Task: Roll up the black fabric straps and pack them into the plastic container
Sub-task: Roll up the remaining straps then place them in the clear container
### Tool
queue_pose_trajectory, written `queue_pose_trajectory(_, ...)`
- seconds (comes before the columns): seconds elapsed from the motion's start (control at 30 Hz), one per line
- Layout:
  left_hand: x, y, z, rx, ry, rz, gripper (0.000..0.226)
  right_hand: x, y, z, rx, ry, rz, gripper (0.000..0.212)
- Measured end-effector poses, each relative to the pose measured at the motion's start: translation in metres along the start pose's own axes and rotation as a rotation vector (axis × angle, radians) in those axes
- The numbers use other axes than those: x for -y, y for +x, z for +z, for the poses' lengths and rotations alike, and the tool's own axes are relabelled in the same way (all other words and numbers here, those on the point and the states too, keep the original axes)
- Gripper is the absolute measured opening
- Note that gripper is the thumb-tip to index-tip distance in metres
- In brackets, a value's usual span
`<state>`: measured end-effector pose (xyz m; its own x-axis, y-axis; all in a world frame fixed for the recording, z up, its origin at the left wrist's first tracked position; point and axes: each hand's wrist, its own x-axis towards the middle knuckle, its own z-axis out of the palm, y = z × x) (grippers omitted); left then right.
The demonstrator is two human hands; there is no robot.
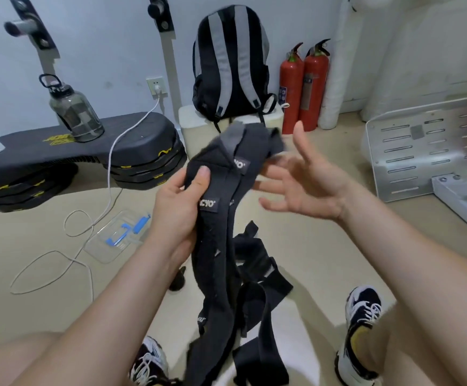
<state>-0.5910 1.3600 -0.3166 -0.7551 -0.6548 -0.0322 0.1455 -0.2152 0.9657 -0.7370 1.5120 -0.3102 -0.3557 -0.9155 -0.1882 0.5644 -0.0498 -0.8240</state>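
My left hand grips the black fabric straps mid-air, thumb pressed flat on top and fingers curled round behind. The straps are soft, fuzzy and wide, with small sewn labels in white lettering and a grey patch at the top end. Their long tails hang down between my knees, and more loose strap lies crumpled on the floor below.

My right hand is spread, palm facing left, with its fingertips at the upper strap end. Contact is unclear.

A clear plastic lid with blue clips lies flat on the floor to the left, well apart from the straps.

The floor is smooth and beige, the wall pale. A black stepped platform with yellow marks carries a smoky translucent water jug. A white cable runs from the wall socket and loops over the floor. A black-and-grey backpack stands on a white box, with two red fire extinguishers beside it. A white slotted metal panel is at right. My sneakers are at the bottom of the view.
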Motion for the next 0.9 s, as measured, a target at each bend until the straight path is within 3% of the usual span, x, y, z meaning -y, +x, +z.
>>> queue_pose_trajectory(0.07,-0.002,-0.001,0.0,-0.066,-0.063,-0.003,0.021,-0.018,0.005,0.008,0.029,-0.105,0.107,0.083)
queue_pose_trajectory(0.17,-0.002,-0.001,0.0,-0.131,-0.117,-0.015,0.024,-0.041,0.007,0.025,0.056,-0.21,0.203,0.06)
queue_pose_trajectory(0.33,0.0,-0.003,0.0,-0.149,-0.115,0.019,0.024,-0.047,0.007,0.045,-0.11,-0.25,0.062,0.036)
queue_pose_trajectory(0.5,0.005,-0.002,0.002,-0.137,-0.091,0.014,0.022,-0.045,0.008,0.051,-0.136,-0.175,0.018,0.036)
queue_pose_trajectory(0.63,0.01,-0.003,0.006,-0.11,-0.019,0.003,0.021,-0.048,0.01,0.055,-0.395,-0.292,-0.134,0.03)
queue_pose_trajectory(0.73,0.003,0.01,-0.007,-0.27,0.26,0.207,0.029,-0.041,0.018,0.031,-0.763,-0.322,-0.202,0.023)
queue_pose_trajectory(0.8,-0.018,0.021,-0.026,-0.355,0.22,0.274,0.03,-0.028,0.019,0.009,-0.96,-0.245,-0.241,0.018)
queue_pose_trajectory(0.9,-0.048,0.012,-0.034,-0.046,-0.061,0.159,0.037,-0.018,0.013,-0.005,-0.94,-0.274,-0.243,0.018)
